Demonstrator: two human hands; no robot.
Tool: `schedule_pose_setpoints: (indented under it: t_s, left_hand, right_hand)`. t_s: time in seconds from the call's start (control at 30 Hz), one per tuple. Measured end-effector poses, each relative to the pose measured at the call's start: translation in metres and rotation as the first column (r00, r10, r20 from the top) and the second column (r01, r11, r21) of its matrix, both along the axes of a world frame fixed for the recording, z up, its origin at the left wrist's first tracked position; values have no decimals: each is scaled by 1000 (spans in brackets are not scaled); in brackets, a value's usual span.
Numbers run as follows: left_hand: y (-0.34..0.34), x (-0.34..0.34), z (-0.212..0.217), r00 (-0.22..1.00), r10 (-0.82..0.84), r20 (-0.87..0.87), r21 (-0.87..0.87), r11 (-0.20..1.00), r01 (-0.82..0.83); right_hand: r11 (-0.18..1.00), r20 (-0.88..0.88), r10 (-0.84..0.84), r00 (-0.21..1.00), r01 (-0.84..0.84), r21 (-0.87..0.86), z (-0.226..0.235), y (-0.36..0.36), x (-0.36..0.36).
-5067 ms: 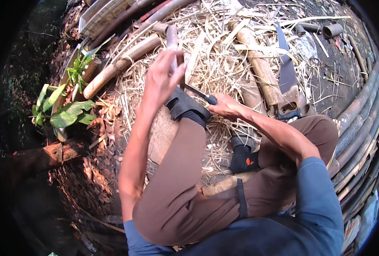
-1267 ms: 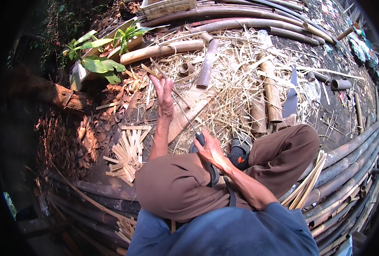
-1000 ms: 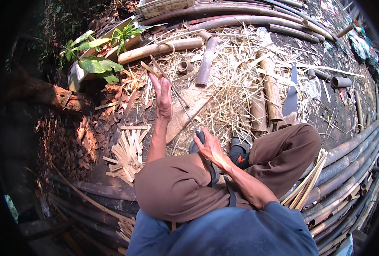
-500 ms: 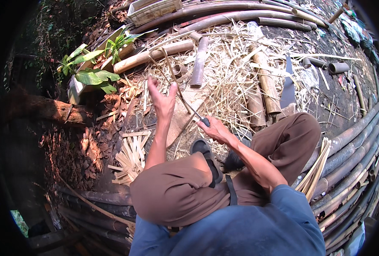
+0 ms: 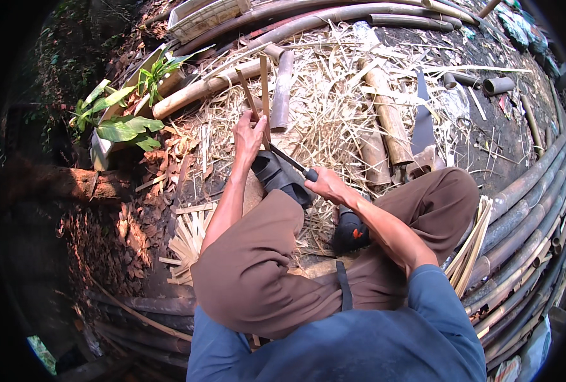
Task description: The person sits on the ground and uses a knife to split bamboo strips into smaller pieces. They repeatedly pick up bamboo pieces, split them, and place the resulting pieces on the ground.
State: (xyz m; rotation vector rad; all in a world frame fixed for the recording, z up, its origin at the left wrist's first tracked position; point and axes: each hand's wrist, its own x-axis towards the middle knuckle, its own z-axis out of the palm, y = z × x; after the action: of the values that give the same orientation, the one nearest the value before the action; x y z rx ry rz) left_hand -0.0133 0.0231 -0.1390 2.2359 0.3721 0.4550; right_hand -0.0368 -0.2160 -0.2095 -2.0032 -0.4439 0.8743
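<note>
a: what is different now?

b: half a second ago the left hand [image 5: 250, 135] was spread open beside the wooden strips. now its fingers seem curled around the left strip [image 5: 246, 93], and the right strip [image 5: 265, 83] stands just beside, passing close to the thumb.

a: and the right hand [image 5: 329, 184]?

b: it is the same as before — clamped on the handle of the knife [image 5: 300, 167], whose blade points toward the lower end of the strips.

a: did the foot move also?

b: yes, the sandal [image 5: 276, 172] has come forward, near the blade. i cannot tell if they touch.

a: what does it mean for the work?

b: in my judgement, the strips are steadier now, because a hand controls them — but fingers, foot and edge are close together, so care is needed.
</note>
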Motion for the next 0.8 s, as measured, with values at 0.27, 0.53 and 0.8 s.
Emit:
schedule_pose_setpoints:
  t_s: [0.27, 0.53, 0.8]
  left_hand:
    - [19, 6, -36, 995, 65, 78, -231, 972, -45]
    - [18, -8, -34, 986, 92, 136, -376, 926, -34]
    - [3, -7, -23, 1000, 20, 9, -58, 998, -20]
  right_hand:
    - [994, 176, 82, 981, -67, -87, -19, 4, 17]
    - [995, -66, 48, 997, -54, -84, -2, 5, 10]
    - [998, -12, 47, 999, -48, -50, -10, 1, 1]
